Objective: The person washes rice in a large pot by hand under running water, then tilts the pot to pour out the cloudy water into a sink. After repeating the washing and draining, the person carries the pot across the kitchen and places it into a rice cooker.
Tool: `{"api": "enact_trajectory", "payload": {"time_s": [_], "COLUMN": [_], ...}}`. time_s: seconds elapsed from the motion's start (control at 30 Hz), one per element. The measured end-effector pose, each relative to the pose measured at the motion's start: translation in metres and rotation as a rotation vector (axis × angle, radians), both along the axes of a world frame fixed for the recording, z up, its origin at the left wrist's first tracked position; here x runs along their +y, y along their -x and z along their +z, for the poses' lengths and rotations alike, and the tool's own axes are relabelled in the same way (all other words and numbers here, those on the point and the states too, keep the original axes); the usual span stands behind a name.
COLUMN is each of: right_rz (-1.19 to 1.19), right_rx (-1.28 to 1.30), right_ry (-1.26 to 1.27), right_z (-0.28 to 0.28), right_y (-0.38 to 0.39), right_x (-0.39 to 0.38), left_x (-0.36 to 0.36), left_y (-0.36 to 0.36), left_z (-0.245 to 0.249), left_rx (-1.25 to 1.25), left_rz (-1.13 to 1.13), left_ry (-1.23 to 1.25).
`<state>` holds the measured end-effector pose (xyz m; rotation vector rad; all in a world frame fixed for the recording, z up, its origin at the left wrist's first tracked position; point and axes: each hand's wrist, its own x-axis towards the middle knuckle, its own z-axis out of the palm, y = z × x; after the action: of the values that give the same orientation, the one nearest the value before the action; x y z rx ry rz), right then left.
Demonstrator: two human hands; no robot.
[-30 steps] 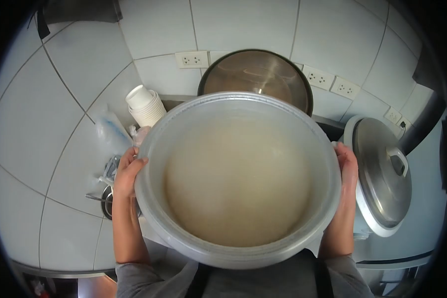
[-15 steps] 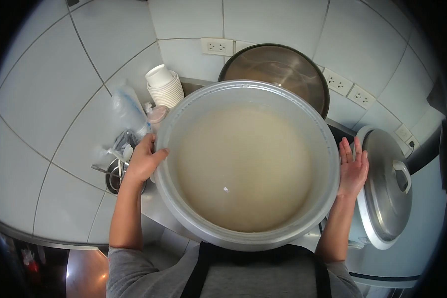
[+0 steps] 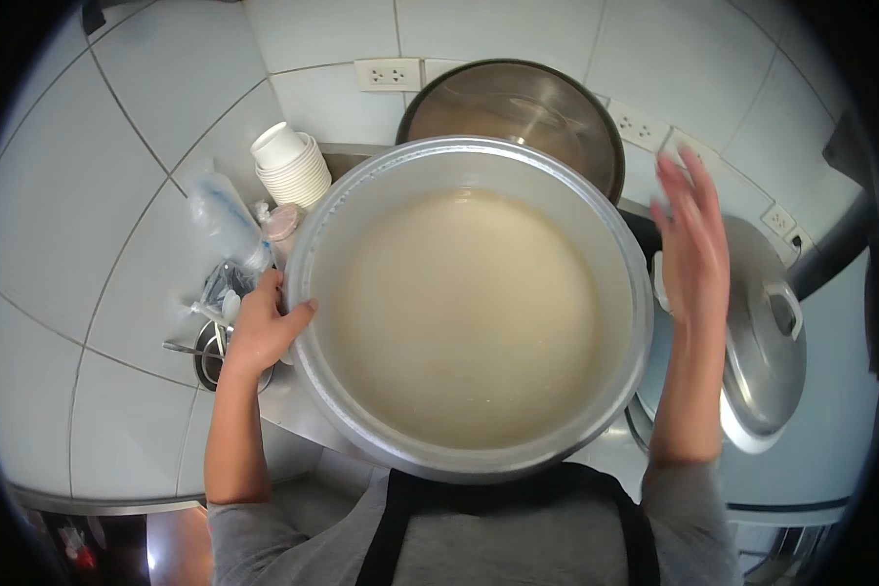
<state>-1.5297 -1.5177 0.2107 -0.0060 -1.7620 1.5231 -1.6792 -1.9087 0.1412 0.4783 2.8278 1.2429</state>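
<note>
A large round metal pot (image 3: 439, 459) fills the middle of the view, close in front of my body. Cloudy, pale beige liquid (image 3: 469, 322) covers its bottom, and what lies beneath cannot be made out. My left hand (image 3: 264, 327) grips the pot's left side, thumb at the rim and fingers curled outside, partly hidden. Raised beside the right rim, my right hand (image 3: 691, 230) is open, holds nothing and looks slightly blurred. Under and beyond the right forearm is a domed metal lid (image 3: 762, 342) with a light handle.
Behind the pot a round, dark-rimmed lid or tray (image 3: 557, 117) leans against the tiled wall. Stacked white cups (image 3: 298, 176), plastic bags (image 3: 225, 220) and a metal container of utensils (image 3: 208, 356) stand at left. Wall sockets (image 3: 389, 75) line the back.
My right hand has left the pot's right side and risen up and away from it. My left hand keeps its grip. The view has shifted slightly.
</note>
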Motion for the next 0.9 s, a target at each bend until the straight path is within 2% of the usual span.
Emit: {"api": "enact_trajectory", "payload": {"time_s": [0.1,0.2,0.3,0.4,0.53,0.63,0.73,0.8,0.83,0.9], "right_rz": [-0.068,-0.318,-0.459,-0.629,-0.667,-0.645,-0.626,-0.579,-0.563,-0.548], "right_rx": [-0.159,-0.492,-0.613,-0.709,-0.321,-0.129,0.082,0.303,0.411,0.597], "right_ry": [-0.115,-0.35,-0.75,-0.975,-1.159,-1.157,-1.05,-0.952,-0.983,-1.026], "right_z": [0.033,0.007,-0.02,-0.006,0.007,0.054,0.1,0.117,0.123,0.121], "right_y": [0.087,0.176,0.214,0.209,0.22,0.197,0.149,0.102,0.074,0.027], "right_x": [0.035,0.108,0.155,0.123,0.11,0.083,0.052,0.02,0.003,-0.014], "left_x": [-0.001,-0.008,-0.025,-0.042,-0.048,-0.041,-0.022,-0.001,0.01,0.036], "left_y": [-0.014,-0.037,-0.05,-0.062,-0.07,-0.07,-0.054,-0.036,-0.027,-0.016], "left_z": [0.029,0.035,0.024,0.015,0.015,0.02,0.023,0.037,0.046,0.072], "left_rx": [0.107,0.351,0.609,0.522,0.476,0.404,0.311,0.368,0.394,0.349], "left_rz": [0.128,0.103,-0.119,-0.027,-0.042,-0.06,-0.132,-0.164,-0.18,-0.079], "left_ry": [0.25,0.077,-0.03,-0.043,-0.06,-0.144,-0.439,-0.566,-0.63,-0.91]}}
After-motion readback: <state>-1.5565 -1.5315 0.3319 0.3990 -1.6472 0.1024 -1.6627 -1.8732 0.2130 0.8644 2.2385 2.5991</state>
